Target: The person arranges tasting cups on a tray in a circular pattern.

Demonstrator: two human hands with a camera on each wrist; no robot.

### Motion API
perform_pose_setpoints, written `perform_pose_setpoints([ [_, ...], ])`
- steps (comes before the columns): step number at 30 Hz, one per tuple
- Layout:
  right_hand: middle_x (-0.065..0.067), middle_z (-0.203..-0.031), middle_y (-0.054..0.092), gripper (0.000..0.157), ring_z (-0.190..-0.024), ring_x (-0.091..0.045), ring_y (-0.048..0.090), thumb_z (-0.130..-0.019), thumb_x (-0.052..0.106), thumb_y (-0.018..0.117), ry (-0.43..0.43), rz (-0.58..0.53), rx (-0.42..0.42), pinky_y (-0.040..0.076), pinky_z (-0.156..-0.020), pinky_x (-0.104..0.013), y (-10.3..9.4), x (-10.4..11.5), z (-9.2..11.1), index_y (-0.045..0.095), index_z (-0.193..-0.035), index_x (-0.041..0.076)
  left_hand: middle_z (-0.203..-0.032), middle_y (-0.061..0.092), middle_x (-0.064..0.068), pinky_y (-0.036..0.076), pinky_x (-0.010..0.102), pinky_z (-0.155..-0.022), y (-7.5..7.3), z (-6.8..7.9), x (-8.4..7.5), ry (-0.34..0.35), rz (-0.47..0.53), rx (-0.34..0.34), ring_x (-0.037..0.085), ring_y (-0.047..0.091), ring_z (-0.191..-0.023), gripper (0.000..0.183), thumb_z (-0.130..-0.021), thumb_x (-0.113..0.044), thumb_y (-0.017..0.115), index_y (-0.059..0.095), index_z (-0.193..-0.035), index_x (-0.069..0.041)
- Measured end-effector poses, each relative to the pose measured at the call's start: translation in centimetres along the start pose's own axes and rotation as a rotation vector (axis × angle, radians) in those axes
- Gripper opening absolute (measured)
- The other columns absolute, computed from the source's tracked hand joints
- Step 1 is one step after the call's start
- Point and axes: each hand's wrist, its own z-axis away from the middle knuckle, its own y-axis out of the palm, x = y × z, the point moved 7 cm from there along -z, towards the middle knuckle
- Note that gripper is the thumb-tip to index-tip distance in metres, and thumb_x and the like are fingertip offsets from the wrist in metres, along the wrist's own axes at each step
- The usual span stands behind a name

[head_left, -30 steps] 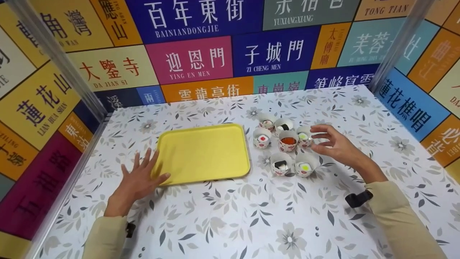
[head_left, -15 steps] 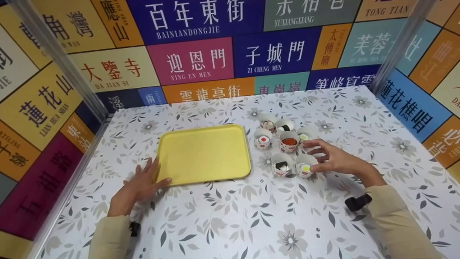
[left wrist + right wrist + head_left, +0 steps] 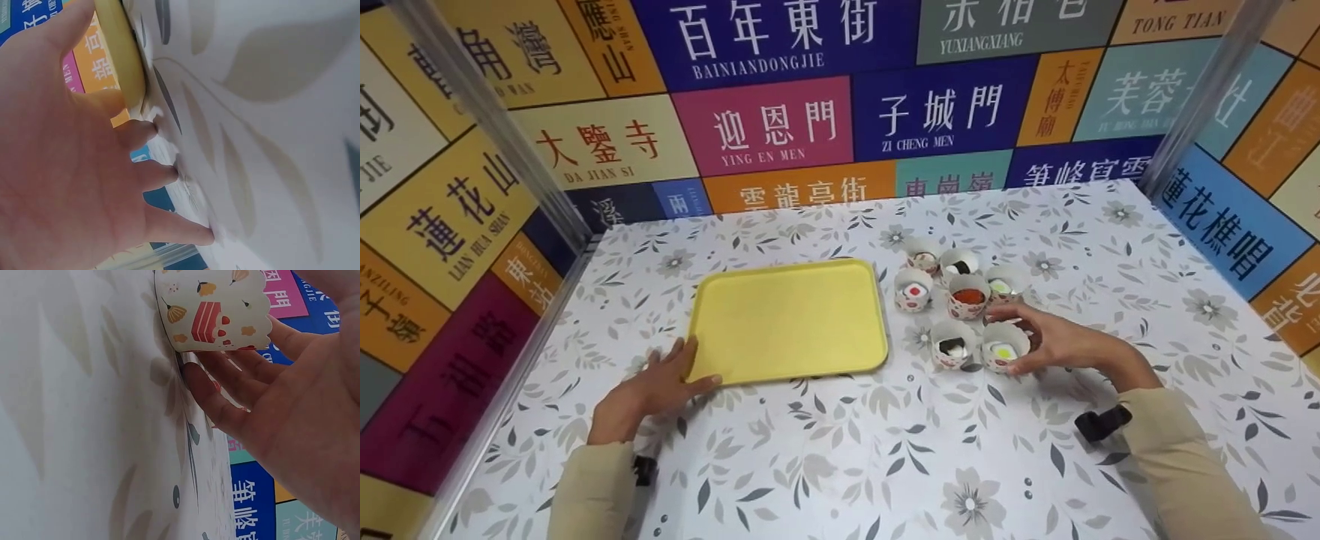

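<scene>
Head view. Paper baking cup with a yellow-green centre [image 3: 996, 363], right of centre in the frame: upright, mouth up, axis vertical. Right hand [image 3: 1065, 343], at its right side: thumb and forefinger held apart about the cup; whether they grip cannot be told. Six further baking cups [image 3: 966, 310], mostly above and left of it: upright, mouths up. Yellow tray [image 3: 787, 322], middle of the frame: flat, long axis running left to right, right end slightly higher. Left hand [image 3: 660, 379], at the tray's lower left corner: fingers spread. Floral tablecloth [image 3: 840, 465], beneath all.

Left wrist view. Tray edge at upper left, beside thumb and forefinger; other fingers wide apart, tips at the cloth.

Right wrist view. Cup at top centre, cake-slice print; base left, scalloped rim right. Fingers extend below and beyond it.
</scene>
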Motion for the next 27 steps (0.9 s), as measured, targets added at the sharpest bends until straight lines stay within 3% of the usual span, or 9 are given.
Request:
perform_pose_setpoints([
  [2, -0.024, -0.154, 0.036, 0.086, -0.139, -0.048, 0.037, -0.081, 0.018, 0.083, 0.006, 0.022, -0.001, 0.053, -0.084, -0.028, 0.05, -0.09, -0.04, 0.035, -0.152, 0.009, -0.168, -0.009, 0.021, -0.002, 0.072, -0.118, 0.01, -0.02, -0.03, 0.004, 0.020, 0.004, 0.054, -0.017, -0.149, 0.107, -0.092, -0.070, 0.050, -0.004, -0.161, -0.009],
  [5, -0.022, -0.154, 0.039, 0.086, -0.141, -0.047, 0.036, -0.081, 0.023, 0.084, 0.025, 0.076, -0.012, 0.049, -0.098, -0.040, 0.04, -0.21, -0.08, 0.037, -0.152, 0.012, -0.167, -0.011, 0.022, -0.003, 0.072, -0.118, 0.04, -0.01, -0.16, 0.013, 0.038, 0.010, 0.054, -0.019, -0.148, 0.109, -0.093, -0.068, 0.052, -0.007, -0.160, -0.005],
  [8, -0.021, -0.156, 0.038, 0.086, -0.144, -0.048, 0.033, -0.079, 0.027, 0.085, 0.043, 0.121, -0.020, 0.037, -0.110, -0.060, 0.04, -0.16, -0.05, 0.039, -0.151, 0.015, -0.167, -0.012, 0.022, -0.004, 0.072, -0.118, 0.08, 0.01, -0.19, 0.017, 0.044, 0.014, 0.053, -0.020, -0.149, 0.110, -0.093, -0.067, 0.052, -0.009, -0.160, -0.004],
  [11, -0.022, -0.158, 0.036, 0.085, -0.146, -0.050, 0.030, -0.078, 0.028, 0.085, 0.052, 0.143, -0.020, 0.026, -0.114, -0.070, 0.09, -0.03, -0.05, 0.042, -0.149, 0.015, -0.168, -0.013, 0.019, -0.005, 0.071, -0.118, 0.11, 0.09, -0.10, 0.004, 0.055, 0.023, 0.051, -0.021, -0.149, 0.110, -0.093, -0.068, 0.052, -0.010, -0.160, -0.007],
  [21, -0.025, -0.155, 0.039, 0.075, -0.142, -0.053, 0.034, -0.078, 0.029, 0.086, 0.111, 0.203, -0.011, 0.029, -0.112, -0.071, -0.20, 0.46, -0.11, 0.048, -0.141, 0.017, -0.168, -0.010, 0.019, 0.000, 0.072, -0.118, -0.50, -0.03, 0.15, -0.085, 0.091, 0.061, 0.049, -0.014, -0.152, 0.114, -0.088, -0.069, 0.059, -0.010, -0.161, -0.016],
  [27, -0.026, -0.153, 0.040, 0.072, -0.142, -0.052, 0.035, -0.078, 0.029, 0.086, 0.128, 0.208, -0.016, 0.029, -0.113, -0.070, -0.24, 0.28, -0.26, 0.049, -0.138, 0.015, -0.168, -0.011, 0.019, -0.002, 0.072, -0.118, -0.42, -0.14, 0.33, -0.090, 0.103, 0.053, 0.049, -0.015, -0.152, 0.113, -0.088, -0.069, 0.060, -0.010, -0.161, -0.018],
])
